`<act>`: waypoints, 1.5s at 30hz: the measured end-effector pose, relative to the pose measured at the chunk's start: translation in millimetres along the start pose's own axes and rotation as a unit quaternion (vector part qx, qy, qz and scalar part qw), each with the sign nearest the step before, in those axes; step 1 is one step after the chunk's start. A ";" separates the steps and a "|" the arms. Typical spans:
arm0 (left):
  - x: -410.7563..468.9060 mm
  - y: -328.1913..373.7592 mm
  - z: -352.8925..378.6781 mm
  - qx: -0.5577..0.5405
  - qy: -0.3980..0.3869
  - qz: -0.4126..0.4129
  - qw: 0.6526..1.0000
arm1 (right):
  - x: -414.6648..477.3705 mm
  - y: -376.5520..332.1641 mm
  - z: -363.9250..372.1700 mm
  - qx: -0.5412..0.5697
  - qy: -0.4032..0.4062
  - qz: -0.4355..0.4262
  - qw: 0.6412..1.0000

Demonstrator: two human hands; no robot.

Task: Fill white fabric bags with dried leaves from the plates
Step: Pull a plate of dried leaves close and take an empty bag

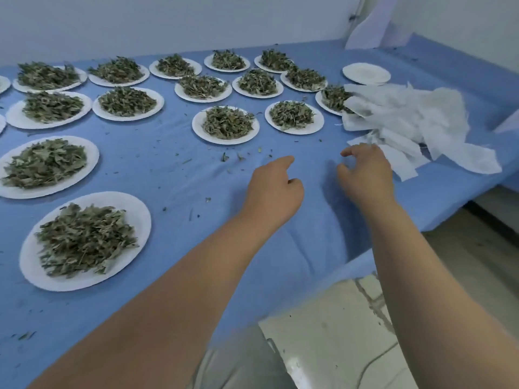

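Several white plates heaped with dried green leaves cover the blue cloth; the nearest one [84, 240] lies at the front left, and another [226, 124] sits just beyond my hands. A loose pile of white fabric bags [415, 119] lies at the right. My left hand [273, 192] hovers over bare cloth with its forefinger stretched out and the other fingers loosely curled, holding nothing. My right hand [365, 175] is beside the near edge of the bag pile, fingers bent and spread, with nothing in it.
One plate without leaves [366, 73] stands at the back right. Leaf crumbs are scattered over the blue cloth [174, 169]. The table's edge runs diagonally at the lower right, with floor [477, 262] beyond it. A white wall closes the back.
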State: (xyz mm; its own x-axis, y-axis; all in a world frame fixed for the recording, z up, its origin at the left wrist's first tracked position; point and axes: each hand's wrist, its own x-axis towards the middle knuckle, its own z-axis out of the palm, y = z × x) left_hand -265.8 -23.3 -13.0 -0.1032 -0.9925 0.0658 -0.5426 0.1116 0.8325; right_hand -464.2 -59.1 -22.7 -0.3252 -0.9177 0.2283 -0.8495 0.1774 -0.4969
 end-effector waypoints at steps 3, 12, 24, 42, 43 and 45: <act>10.5 -7.1 16.0 -0.002 0.000 0.013 1.000 | 20.9 17.3 -4.0 -0.122 -0.032 0.035 0.991; 9.7 -19.6 26.4 -0.031 0.025 0.030 0.999 | 39.7 23.4 1.5 -0.196 -0.014 0.025 0.980; 12.4 -19.7 25.8 -0.056 0.028 0.017 0.998 | 65.4 0.5 11.6 -0.314 0.031 -0.103 0.943; 37.2 -11.5 15.5 -0.226 0.034 -0.122 0.966 | -6.6 -24.6 25.3 0.205 -0.019 -0.221 0.953; 43.2 -8.1 10.5 -0.279 0.021 -0.165 0.946 | -14.0 -24.8 26.8 0.217 -0.032 -0.222 0.950; 52.7 -4.3 4.4 -0.343 0.004 -0.214 0.915 | -26.3 -25.7 29.1 0.247 -0.064 -0.226 0.940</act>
State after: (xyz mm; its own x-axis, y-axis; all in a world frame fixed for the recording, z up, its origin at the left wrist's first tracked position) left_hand -272.5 -75.8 -15.5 0.0039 -0.9387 -0.3448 0.1200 -0.3419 0.9320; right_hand -421.8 -49.8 -40.3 0.1030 -0.9005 0.4225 -0.5820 -0.3990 -0.7086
